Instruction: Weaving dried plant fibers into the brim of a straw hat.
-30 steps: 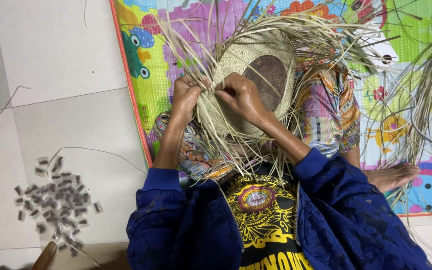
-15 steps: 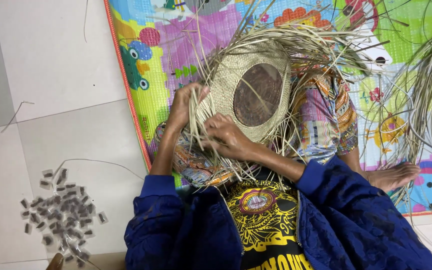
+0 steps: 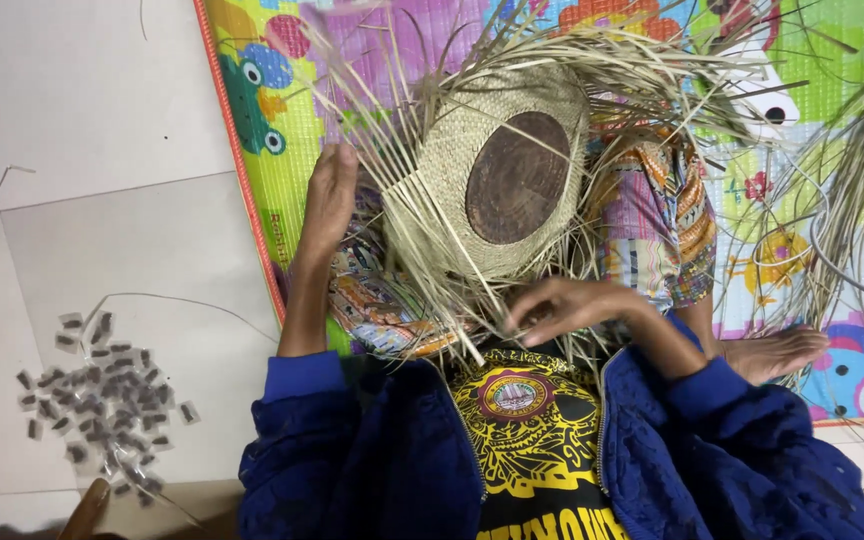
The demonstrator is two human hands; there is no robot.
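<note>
- At the centre of the frame, the half-woven straw hat (image 3: pixel 472 190) lies crown-up on the person's lap, its dark round patch (image 3: pixel 517 178) facing the camera and loose straw strands (image 3: pixel 592 60) fanning out from the brim on every side.
- Half a second ago both hands were close together on the left part of the brim; now they are well apart.
- Left of the hat, the left hand (image 3: pixel 327 205) has slid upward along the brim edge. Its fingers lie against a row of long upright strands (image 3: pixel 372 150), though whether it pinches one or only steadies them I cannot tell.
- Lower centre, the right hand (image 3: pixel 567 305) has come off the weave and dropped toward the chest, just under the near edge of the brim. Its fingers are curled and drawn together, seemingly around thin straw ends, but motion blur hides the grip itself.
- My judgement is that one stretch of plaiting is let go and a fresh strand is being drawn out or pulled tight, so the brim is not finished: most strands are unwoven.
- Beneath the hat, a colourful play mat (image 3: pixel 282 110) covers the tiled floor (image 3: pixel 102 230), and a bare foot (image 3: pixel 772 352) rests at the right.
- Lower left of the frame, a scatter of small grey pieces (image 3: pixel 102 385) lies on the floor, well apart from both hands, in the same heap as before.
</note>
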